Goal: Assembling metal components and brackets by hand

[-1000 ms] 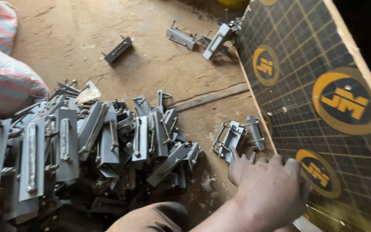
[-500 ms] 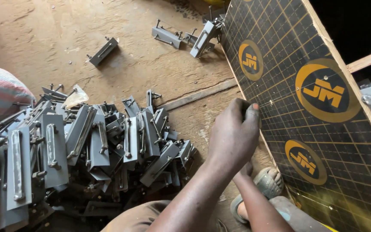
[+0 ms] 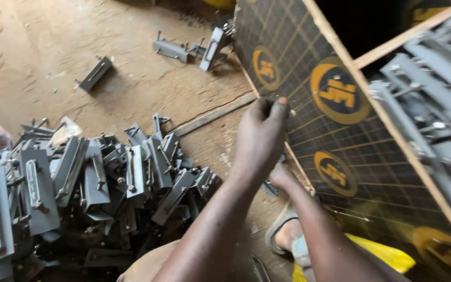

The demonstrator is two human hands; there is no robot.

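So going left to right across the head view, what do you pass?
Pile of grey metal brackets → left hand → dark gridded panel with yellow round marks → wooden edge strip → grey metal parts stacked behind it.

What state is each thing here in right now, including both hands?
Left hand: raised, fingertips pinched against the panel.
Right hand: low, mostly hidden behind the left wrist; grip unclear.
Dark gridded plywood panel: standing tilted on edge.
Grey metal brackets: heaped loosely on the dirt floor.
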